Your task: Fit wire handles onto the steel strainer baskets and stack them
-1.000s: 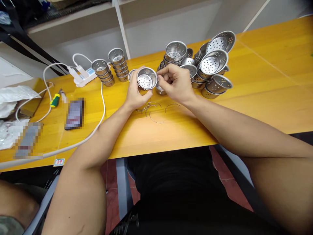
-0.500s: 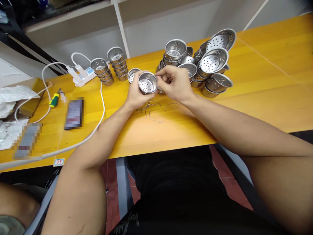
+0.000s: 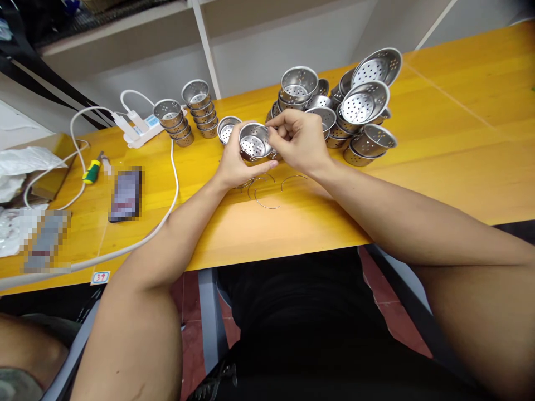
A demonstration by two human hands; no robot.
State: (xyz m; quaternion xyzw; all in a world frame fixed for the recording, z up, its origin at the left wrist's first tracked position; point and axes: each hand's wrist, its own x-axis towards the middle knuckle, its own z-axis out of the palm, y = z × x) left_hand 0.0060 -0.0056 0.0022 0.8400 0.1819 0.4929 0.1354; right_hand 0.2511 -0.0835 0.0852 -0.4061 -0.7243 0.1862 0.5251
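Observation:
In the head view, my left hand (image 3: pixel 234 162) is wrapped round the side of a perforated metal cup (image 3: pixel 254 142), its open mouth tilted up toward me. My right hand (image 3: pixel 298 139) pinches at the cup's right rim, on what looks like a thin wire; the fingers hide most of it. Below the hands, several thin curved wires (image 3: pixel 267 207) lie loose on the table. A second perforated cup (image 3: pixel 227 130) stands just behind my left hand.
Stacks of perforated cups (image 3: pixel 200 106) stand at the back left. To the right is a bigger group of perforated cups (image 3: pixel 363 106). A white power strip (image 3: pixel 144 132), its cable, a green screwdriver (image 3: pixel 92 171) and a phone (image 3: pixel 125 195) occupy the left side.
The cup has shifted slightly right and tipped a little. My left thumb has come away from its front and now points right below it. My right hand remains at the rim.

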